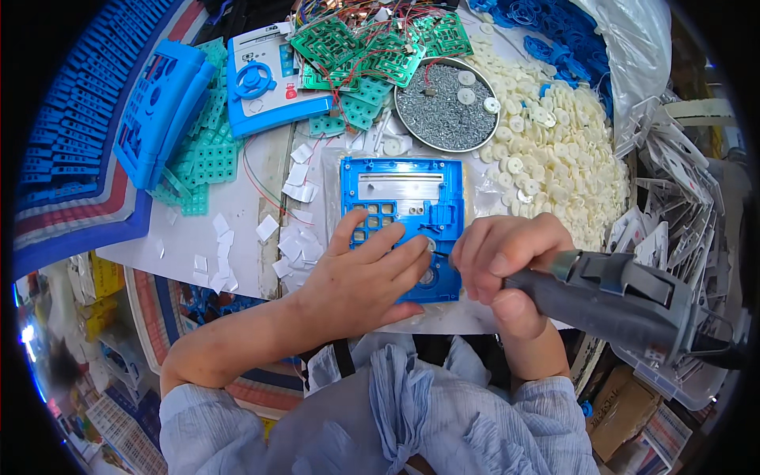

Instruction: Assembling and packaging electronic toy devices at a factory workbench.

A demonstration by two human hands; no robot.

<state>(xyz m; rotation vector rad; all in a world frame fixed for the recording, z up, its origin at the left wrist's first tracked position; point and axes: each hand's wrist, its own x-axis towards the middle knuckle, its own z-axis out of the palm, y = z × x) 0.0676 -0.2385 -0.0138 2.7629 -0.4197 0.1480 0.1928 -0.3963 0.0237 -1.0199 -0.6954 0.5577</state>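
Observation:
A blue plastic casing lies with its ribbed inner side up in front of me, showing square key openings and a pale strip. My left hand rests on its lower left part, fingers spread over the key openings and toward the middle. Gripped near its front end, a dark grey electric screwdriver is in my right hand. The tool lies slantwise to the right, and its tip is mostly hidden by the fingers. That hand is at the casing's right edge. A small white disc shows beside the left fingertips.
Beyond the casing stands a round tray of small screws. Cream plastic discs are heaped at the right, green circuit boards with wires at the back. Assembled blue-and-white casings, teal rubber keypads and white paper squares lie left.

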